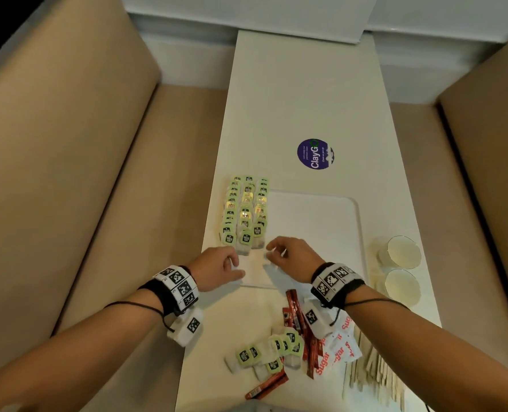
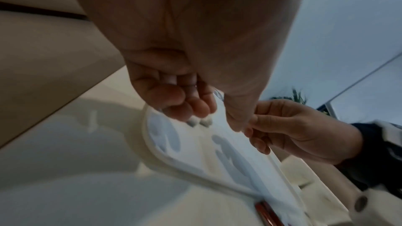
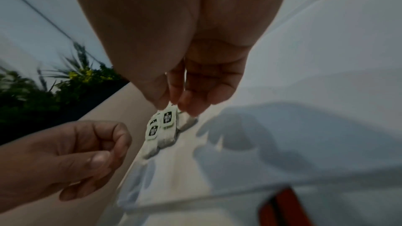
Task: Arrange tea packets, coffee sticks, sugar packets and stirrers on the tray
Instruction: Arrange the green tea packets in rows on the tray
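Three overlapping rows of green-tagged tea bags [image 1: 245, 209] along the left rim of the shallow white rectangular tray [image 1: 321, 221] on the narrow white table [image 1: 306, 99] — wide bare room on the tray's right. Left hand [image 1: 217, 267] and right hand [image 1: 291, 257] over the near edge, fingers loosely curled, gripping nothing plainly visible. Nearer: loose tea bags, red coffee sticks [image 1: 294, 318], white packets reading "Sugar" [image 1: 340, 349], wooden stirrers [image 1: 374, 373] — farther off, a purple "ClayGO" sticker [image 1: 315, 154].

head: high, looking down the table [image 1: 306, 99] | wrists: close under palms | shared: tray [image 1: 321, 221] near edge
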Tool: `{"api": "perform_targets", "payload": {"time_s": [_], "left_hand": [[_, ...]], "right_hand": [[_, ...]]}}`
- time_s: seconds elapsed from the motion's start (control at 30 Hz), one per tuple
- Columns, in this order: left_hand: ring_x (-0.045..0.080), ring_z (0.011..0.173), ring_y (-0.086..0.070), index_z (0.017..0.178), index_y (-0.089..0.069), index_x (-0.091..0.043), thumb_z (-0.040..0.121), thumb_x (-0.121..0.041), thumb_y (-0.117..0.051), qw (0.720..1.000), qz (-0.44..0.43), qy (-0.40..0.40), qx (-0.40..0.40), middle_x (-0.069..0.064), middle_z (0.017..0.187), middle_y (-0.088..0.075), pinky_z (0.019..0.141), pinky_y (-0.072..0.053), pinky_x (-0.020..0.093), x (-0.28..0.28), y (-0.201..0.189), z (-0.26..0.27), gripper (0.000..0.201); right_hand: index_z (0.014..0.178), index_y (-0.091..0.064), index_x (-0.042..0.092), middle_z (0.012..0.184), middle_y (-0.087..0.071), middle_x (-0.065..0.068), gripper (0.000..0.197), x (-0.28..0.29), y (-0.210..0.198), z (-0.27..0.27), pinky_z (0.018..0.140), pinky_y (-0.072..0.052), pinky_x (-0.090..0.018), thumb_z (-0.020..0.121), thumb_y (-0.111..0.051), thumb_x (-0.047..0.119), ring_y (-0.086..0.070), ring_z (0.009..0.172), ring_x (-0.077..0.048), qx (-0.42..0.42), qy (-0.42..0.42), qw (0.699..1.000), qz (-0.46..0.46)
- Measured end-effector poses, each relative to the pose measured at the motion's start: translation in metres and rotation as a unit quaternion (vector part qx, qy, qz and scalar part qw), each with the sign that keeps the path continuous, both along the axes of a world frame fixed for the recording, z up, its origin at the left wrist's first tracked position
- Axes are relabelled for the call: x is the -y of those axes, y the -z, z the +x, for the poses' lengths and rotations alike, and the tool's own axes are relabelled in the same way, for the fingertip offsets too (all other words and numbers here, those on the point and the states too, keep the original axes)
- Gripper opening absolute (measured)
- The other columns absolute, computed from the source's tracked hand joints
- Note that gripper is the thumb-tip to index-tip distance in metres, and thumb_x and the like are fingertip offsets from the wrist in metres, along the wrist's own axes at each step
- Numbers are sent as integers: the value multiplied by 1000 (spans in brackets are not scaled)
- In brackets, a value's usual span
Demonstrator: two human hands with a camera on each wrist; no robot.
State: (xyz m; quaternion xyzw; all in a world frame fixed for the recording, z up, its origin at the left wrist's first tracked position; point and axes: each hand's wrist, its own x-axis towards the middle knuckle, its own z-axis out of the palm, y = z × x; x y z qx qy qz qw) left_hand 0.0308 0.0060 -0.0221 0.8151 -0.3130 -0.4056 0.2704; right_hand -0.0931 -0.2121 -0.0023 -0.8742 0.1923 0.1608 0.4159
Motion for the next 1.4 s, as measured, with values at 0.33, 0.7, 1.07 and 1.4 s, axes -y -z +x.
{"api": "perform_targets", "payload": {"time_s": [0.33, 0.7, 1.07, 1.4], "left_hand": [[2, 71, -55, 98, -72, -23, 77, -46, -82, 967, 58, 233, -88, -11, 84, -67, 70, -47, 19, -9, -2, -67, 33], [8, 79, -55, 105, -73, -17, 77, -34, -85, 950, 90, 299, -19, -5, 94, -64, 75, -47, 22, -12, -1, -91, 35], [3, 59, -49, 70, -63, -23, 80, -24, -73, 963, 92, 252, -30, -11, 68, -59, 62, -44, 22, -11, -19, -89, 14], [13, 65, -58, 74, -59, -28, 88, -31, -55, 987, 15, 36, -154, 0, 77, -59, 64, -51, 28, 1, -46, -70, 14]], "right_hand": [[113, -74, 26, 95, -72, 6, 29, -30, -17, -67, 81, -55, -29, 95, -62, 45, -65, 83, -11, -129, -210, 968, -50], [129, -64, 29, 113, -72, 1, 53, -71, -4, -90, 89, -53, -38, 83, -71, 54, -66, 102, -23, -150, -318, 926, -137], [123, -69, 23, 110, -73, -1, 32, -66, -6, -100, 87, -54, -36, 95, -59, 36, -66, 102, -24, -103, -293, 941, -138], [100, -68, 15, 94, -67, -1, 29, -40, -23, -82, 73, -49, -33, 101, -52, 39, -61, 81, -18, -27, -191, 978, -74]]}}
